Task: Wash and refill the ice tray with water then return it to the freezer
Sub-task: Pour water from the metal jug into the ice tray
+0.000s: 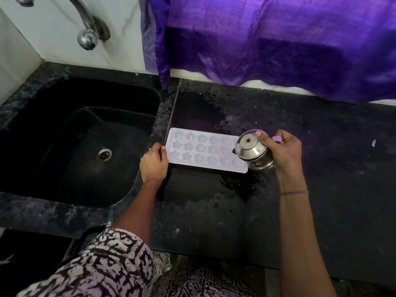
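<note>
White tray, steel cup tipped

White ice tray (199,150) lies flat on the black counter (214,211). The left hand (153,165) clasps the tray's left end. The right hand (282,151) grips a steel cup (254,152), tilted over the tray's right end. A sink (64,146) sits just left of the tray.

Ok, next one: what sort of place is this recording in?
Probably a home kitchen: a dark stone counter with a sunken sink and a wall tap above it, plus a steel cup tilted over an ice tray.
</note>
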Available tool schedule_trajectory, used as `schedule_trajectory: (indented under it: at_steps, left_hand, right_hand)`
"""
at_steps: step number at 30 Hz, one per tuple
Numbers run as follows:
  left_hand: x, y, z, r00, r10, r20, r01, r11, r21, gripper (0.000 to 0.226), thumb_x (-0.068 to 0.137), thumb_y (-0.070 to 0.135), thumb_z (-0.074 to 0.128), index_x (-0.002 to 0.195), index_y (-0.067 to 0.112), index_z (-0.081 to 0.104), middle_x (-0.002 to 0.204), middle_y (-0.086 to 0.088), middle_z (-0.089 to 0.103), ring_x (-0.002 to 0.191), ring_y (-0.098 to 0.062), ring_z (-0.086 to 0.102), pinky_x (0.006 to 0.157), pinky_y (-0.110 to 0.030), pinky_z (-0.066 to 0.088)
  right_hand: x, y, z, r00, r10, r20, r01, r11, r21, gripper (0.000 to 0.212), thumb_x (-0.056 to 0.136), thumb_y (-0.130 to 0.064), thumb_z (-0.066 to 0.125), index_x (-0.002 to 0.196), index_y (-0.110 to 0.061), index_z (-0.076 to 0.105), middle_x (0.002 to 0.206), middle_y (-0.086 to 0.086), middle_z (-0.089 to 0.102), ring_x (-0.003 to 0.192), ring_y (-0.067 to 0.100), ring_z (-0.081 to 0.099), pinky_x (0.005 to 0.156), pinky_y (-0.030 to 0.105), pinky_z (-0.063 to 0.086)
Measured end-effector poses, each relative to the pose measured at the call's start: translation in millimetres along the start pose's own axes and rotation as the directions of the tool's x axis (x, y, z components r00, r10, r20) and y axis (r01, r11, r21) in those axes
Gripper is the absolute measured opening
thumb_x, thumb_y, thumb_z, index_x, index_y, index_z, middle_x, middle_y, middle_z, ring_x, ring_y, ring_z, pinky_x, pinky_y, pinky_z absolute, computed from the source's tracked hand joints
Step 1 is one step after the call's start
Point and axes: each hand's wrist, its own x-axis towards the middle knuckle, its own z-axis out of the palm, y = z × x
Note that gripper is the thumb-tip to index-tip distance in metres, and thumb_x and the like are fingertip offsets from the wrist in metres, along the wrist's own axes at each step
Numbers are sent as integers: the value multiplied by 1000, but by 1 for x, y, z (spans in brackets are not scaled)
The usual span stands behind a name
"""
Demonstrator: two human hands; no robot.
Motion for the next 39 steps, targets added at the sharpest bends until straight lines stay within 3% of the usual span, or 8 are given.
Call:
schedule_trajectory:
  at_steps: [5, 11, 21, 25, 39]
  left_hand:
    - [0, 2, 0, 1000, -4, 1, 4, 1000, 2, 21, 97, 20, 43, 92, 6, 58, 83, -18, 65, 78, -35, 59, 63, -31, 33]
    - [0, 1, 0, 1000, -4, 1, 4, 1000, -1, 21, 97, 21, 43, 92, 6, 58, 82, -17, 65, 76, -35, 59, 62, -31, 33]
    - [0, 0, 0, 1000, -6, 2, 6, 1000, 2, 22, 97, 21, 43, 91, 6, 57, 82, -19, 65, 77, -36, 58, 62, -32, 32]
    - [0, 1, 0, 1000, -8, 3, 9, 1000, -1, 22, 97, 22, 42, 91, 6, 57, 83, -18, 65, 78, -36, 59, 63, -32, 33]
    - [1, -2, 2, 1000, 0, 0, 0, 1000, 1, 22, 97, 22, 43, 91, 6, 56, 82, -18, 65, 77, -36, 59, 63, -31, 33]
  right_hand:
    - [4, 5, -8, 998, 57, -13, -55, 990, 131, 51, 75, -10, 76, 54, -20, 31, 46, -11, 40, 47, 3, 39, 45, 15, 38]
    - [6, 12, -17, 998, 57, -30, -52, 987, 155, 52, 77, -9, 74, 55, -21, 29, 42, -14, 39, 45, 2, 37, 44, 13, 37]
    - [8, 15, -25, 999, 21, -36, -20, 999, 30, 53, 73, -13, 78, 54, -21, 30, 52, -4, 35, 51, 7, 34, 47, 18, 33]
    - [9, 15, -25, 1000, -8, -29, 8, 1000, -2, 54, 73, -11, 78, 53, -21, 29, 43, -12, 33, 44, 2, 31, 42, 14, 31]
    - [7, 14, -28, 998, -65, -17, 64, 996, -68, 56, 71, -15, 79, 51, -22, 28, 43, -12, 32, 49, 7, 29, 45, 17, 31]
